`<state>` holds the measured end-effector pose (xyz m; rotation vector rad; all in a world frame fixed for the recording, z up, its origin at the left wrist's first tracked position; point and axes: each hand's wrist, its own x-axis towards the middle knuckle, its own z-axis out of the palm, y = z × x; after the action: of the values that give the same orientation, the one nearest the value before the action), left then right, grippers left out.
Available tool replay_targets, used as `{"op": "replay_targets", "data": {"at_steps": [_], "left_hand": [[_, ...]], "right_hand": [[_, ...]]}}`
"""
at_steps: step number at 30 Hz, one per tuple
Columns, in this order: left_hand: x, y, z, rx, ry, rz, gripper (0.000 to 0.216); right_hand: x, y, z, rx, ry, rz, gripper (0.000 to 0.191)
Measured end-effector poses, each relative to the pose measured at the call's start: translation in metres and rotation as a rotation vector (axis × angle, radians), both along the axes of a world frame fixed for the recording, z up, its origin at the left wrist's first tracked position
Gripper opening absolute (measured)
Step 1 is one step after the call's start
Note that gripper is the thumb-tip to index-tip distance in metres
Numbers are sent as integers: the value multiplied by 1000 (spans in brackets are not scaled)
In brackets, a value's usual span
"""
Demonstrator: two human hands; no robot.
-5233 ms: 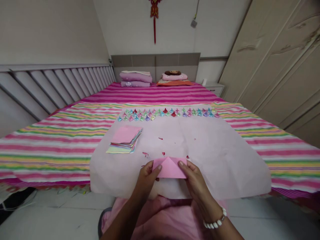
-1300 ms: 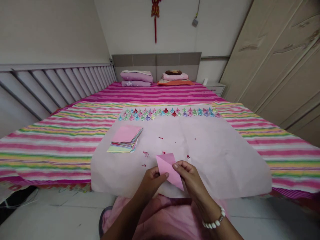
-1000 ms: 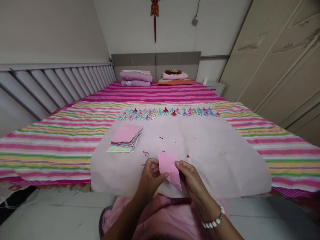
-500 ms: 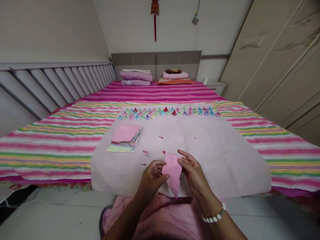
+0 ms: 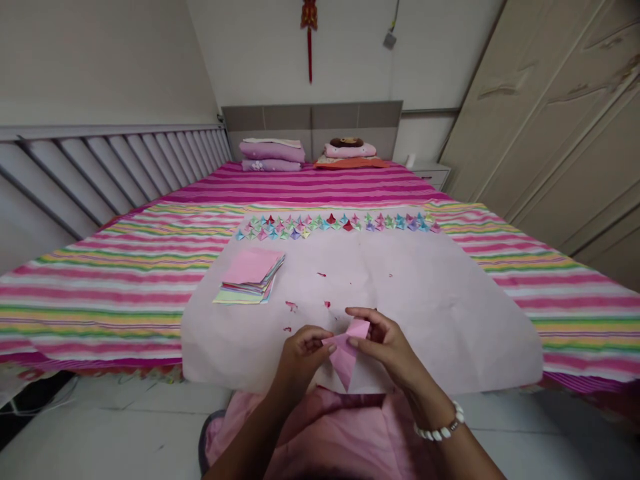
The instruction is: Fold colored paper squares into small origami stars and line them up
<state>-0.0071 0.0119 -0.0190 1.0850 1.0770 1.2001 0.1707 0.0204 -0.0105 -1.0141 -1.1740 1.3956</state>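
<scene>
A partly folded sheet of pink origami paper (image 5: 344,360) is held between both hands above the near edge of the white board, its pointed end hanging downward. My left hand (image 5: 303,363) pinches its left corner between thumb and fingers. On the other side my right hand (image 5: 390,343), with a white beaded bracelet at the wrist, grips the upper right part, thumb in front and fingers behind. Further off to the left lies a stack of coloured paper squares (image 5: 253,270), pink on top.
Rows of small folded paper pieces (image 5: 331,220) line the far edge of the white sheet (image 5: 425,293). Small red scraps (image 5: 291,306) lie on it. Underneath is a bed with a striped cover (image 5: 125,267); folded bedding (image 5: 273,155) rests near the headboard.
The pink paper has turned and its upper right part now shows a fold sticking up. My right hand has shifted its grip inward and slightly down; the left thumb is higher on the paper.
</scene>
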Motion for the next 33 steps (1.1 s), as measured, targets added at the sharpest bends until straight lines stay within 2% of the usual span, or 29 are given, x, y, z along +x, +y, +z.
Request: {"op": "replay_targets", "data": {"at_steps": [2,4,7,11,15,20,22,24,26,29,33], "left_hand": [[0,0,0,-32,-24,-26,19],[0,0,1,-99,-44,-58,19],[1,-1,4,-151,-57,-83,20],[3,-2,6,-151,-87,-116,22],[5,-1,-3,-159,-235,-125,32],[6,3,-11,-141,-257,-22,44],[7,5,-11,-125,-241,16,45],[8,7,-11,-120,-249,32,45],[10,8,-9,-132,-276,28,45],[14,9,-5,-173,-309,21,42],[20,10,-1,-214,-333,-6,40]], "right_hand": [[1,1,1,16,-66,9,38],[1,2,2,96,-134,-10,24],[0,3,3,157,-117,-36,15],[-8,2,3,-4,-17,-95,24],[-18,0,0,-81,111,-166,34],[-31,-7,3,-118,268,-34,33],[-35,-9,3,-95,248,1,41],[-36,-9,1,-91,206,-12,39],[-34,-6,-3,-95,168,-67,32],[-27,-2,-8,-84,105,-157,33],[-17,-2,-5,-68,23,-221,33]]}}
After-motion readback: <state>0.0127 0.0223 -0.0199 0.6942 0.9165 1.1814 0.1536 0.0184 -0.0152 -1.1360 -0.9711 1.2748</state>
